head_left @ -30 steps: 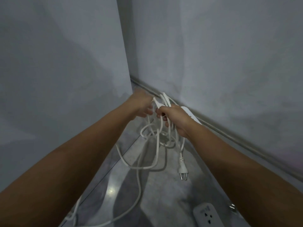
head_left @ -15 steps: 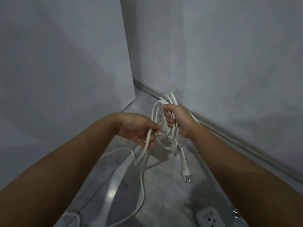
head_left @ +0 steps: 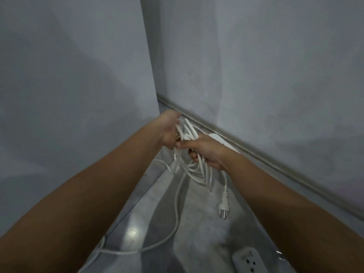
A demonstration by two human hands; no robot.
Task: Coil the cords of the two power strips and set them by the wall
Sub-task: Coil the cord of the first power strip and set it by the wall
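Note:
A white cord (head_left: 194,170) hangs in several loops from my right hand (head_left: 204,152), which grips the bundle in mid-air. My left hand (head_left: 169,133) is closed on a strand at the top of the loops, touching the right hand. The cord's plug (head_left: 223,209) dangles below the bundle. A loose length of cord (head_left: 175,219) trails down to the floor at the lower left. One white power strip (head_left: 222,141) shows partly behind my right wrist, near the wall. A second power strip (head_left: 249,261) lies on the floor at the bottom edge.
Grey walls meet at a corner ahead, with a baseboard (head_left: 275,164) running along the right wall. A wall panel (head_left: 78,95) stands close on the left. The glossy grey floor (head_left: 197,233) between them is narrow.
My left hand rose from below the bundle to its top, carrying a strand up and adding a loop. The right hand stayed put, holding the coil.

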